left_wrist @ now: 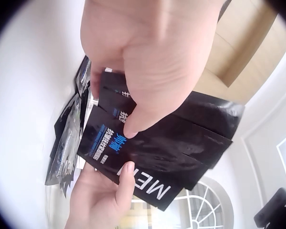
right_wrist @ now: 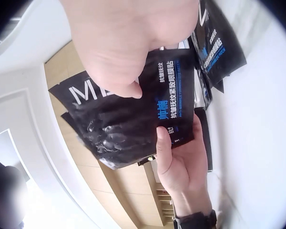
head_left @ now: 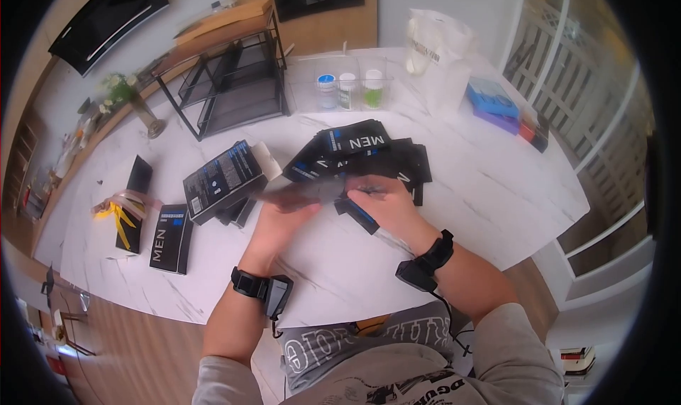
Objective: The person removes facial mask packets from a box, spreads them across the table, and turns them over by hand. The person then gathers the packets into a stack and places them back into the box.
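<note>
Between the two hands, a small fanned stack of black sachets marked MEN (left_wrist: 152,157) (right_wrist: 128,114) is held above the table. The left hand (head_left: 284,224) (left_wrist: 150,57) grips one end, its thumb across the front of the sachets. At the other end the right hand (head_left: 386,203) (right_wrist: 119,43) pinches them, thumb on the printed face. Just beyond the hands lies a heap of black sachets (head_left: 358,139) on the table. An opened black box (head_left: 223,181) rests left of the left hand, its white flap out.
A closed MEN box (head_left: 170,238) and a ribboned box (head_left: 128,206) are at left. Behind stand a black mesh rack (head_left: 241,96), a clear organizer (head_left: 301,93) with bottles, and a white bag (head_left: 440,64). Blue and purple packs (head_left: 493,100) lie at the right.
</note>
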{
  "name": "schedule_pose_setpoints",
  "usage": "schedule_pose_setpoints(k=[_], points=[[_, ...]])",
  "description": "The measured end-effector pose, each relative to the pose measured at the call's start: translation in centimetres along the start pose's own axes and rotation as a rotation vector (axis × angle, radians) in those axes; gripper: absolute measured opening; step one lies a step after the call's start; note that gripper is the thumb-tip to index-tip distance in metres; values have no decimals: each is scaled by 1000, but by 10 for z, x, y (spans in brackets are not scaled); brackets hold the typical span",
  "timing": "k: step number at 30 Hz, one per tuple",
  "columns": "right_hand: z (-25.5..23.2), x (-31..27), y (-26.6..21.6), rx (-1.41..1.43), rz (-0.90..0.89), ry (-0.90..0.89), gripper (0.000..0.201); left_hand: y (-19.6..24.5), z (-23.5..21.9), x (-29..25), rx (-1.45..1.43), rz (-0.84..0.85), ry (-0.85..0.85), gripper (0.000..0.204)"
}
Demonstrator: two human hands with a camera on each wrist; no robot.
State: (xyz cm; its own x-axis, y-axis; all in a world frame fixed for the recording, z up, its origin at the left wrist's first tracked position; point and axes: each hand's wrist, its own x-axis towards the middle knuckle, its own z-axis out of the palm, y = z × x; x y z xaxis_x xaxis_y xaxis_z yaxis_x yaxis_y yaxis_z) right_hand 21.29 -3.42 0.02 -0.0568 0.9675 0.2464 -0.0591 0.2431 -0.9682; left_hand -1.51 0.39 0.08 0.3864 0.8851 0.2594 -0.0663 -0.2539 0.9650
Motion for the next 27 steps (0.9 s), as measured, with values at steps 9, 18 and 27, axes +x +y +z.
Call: schedule_pose_setpoints(k=[9,18,27], points=[[-5,3,-2,-133,-404,-222,37,7,-7,2,134,223,-34,23],[1,1,-2,-94,72,23,35,-3,-4,2,156,-5,78,65],[-3,10,11,79,14,56,92,22,14,-2,-71,80,131,83]])
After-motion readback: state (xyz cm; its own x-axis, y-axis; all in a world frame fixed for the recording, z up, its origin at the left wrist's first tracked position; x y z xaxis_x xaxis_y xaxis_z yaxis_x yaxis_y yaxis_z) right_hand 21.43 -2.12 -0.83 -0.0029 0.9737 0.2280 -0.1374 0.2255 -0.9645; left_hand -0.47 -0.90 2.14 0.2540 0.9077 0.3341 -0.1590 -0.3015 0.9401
